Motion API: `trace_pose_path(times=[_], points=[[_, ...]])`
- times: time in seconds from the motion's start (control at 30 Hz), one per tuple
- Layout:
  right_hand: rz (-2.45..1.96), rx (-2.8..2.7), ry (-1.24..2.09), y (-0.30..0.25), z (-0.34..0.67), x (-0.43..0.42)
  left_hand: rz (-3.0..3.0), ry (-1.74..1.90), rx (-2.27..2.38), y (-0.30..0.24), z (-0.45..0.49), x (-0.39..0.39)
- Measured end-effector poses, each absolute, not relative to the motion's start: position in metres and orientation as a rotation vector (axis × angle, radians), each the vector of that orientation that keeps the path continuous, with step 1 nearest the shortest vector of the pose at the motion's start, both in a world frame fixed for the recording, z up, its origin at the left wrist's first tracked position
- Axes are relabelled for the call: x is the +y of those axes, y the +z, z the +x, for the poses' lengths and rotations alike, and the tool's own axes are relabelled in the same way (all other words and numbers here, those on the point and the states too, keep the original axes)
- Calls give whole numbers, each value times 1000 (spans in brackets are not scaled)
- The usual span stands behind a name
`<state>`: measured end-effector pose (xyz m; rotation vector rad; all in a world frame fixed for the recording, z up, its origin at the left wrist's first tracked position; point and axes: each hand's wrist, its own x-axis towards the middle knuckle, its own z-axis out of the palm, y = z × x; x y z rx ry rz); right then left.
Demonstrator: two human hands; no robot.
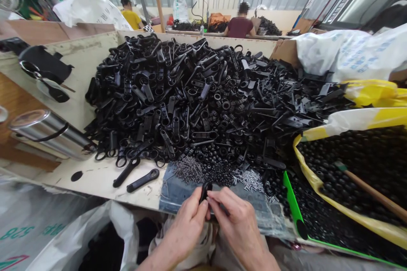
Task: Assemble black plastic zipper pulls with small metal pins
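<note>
My left hand (193,214) is closed around a black plastic handle with a ring end (205,190), held upright over the front edge of the bench. The lower part of this handle is hidden by my fingers. My right hand (233,207) has its thumb and forefinger pinched together at the ring; whatever lies between those fingertips is too small to make out. Just beyond my hands are heaps of small dark springs (190,169), small black round parts (219,171) and silvery pins (249,180). Two similar black handles (143,180) lie to the left on the bench.
A large pile of black plastic parts (165,93) fills the bench behind. A steel flask (52,129) leans at left. On the right are a green-edged tray (292,205) and a yellow-white bag (310,178) of black balls. Two people (241,25) sit far back.
</note>
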<state>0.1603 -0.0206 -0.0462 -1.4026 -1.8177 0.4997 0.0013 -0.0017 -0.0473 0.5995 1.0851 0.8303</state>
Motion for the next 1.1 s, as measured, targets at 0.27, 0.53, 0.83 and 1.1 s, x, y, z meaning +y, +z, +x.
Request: trace_pose_path(times=[0.27, 0.53, 0.83, 1.1], points=[[-1434, -2145, 308, -49, 168, -28, 886, 791, 1128, -67, -4, -6], [-1480, -2120, 652, -38, 189, -39, 913, 646, 1192, -68, -6, -10], [-1581, -2243, 659, -49, 173, -36, 915, 638, 1118, -68, -7, -11], [-1707, -2201, 896, -39, 174, -31, 1054, 615, 1125, -74, -9, -7]])
